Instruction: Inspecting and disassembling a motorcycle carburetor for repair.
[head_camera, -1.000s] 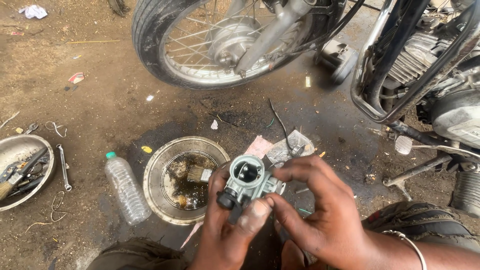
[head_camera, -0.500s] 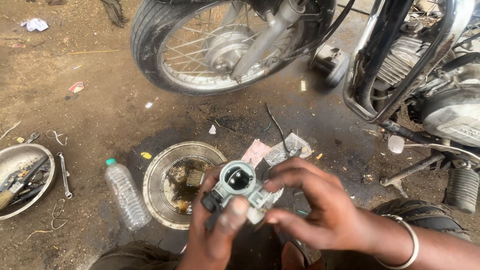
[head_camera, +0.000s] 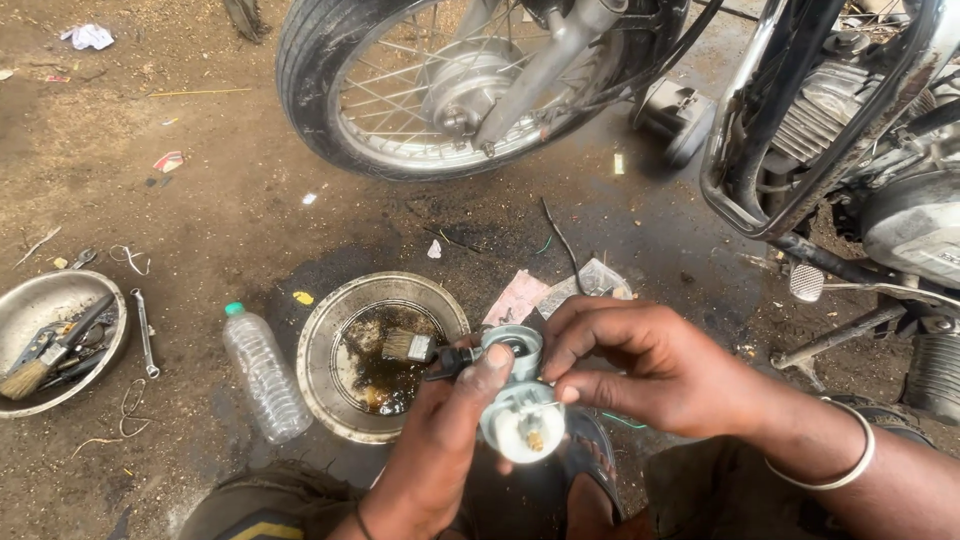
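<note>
While both hands grip the carburetor (head_camera: 515, 400) just beside the bowl (head_camera: 330, 340), it has turned: its round bottom now faces up, showing the inside.

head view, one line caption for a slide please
Both hands, left hand and right hand, hold a metal carburetor above an oily pan.

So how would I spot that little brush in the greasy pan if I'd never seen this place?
Start at the motorcycle's front wheel and look down to the round metal pan on the dirt, beside the clear plastic bottle. The brush lies in its dark oily pool, pale bristles pointing left, unlike the long-handled brush in the left-hand bowl.
</note>
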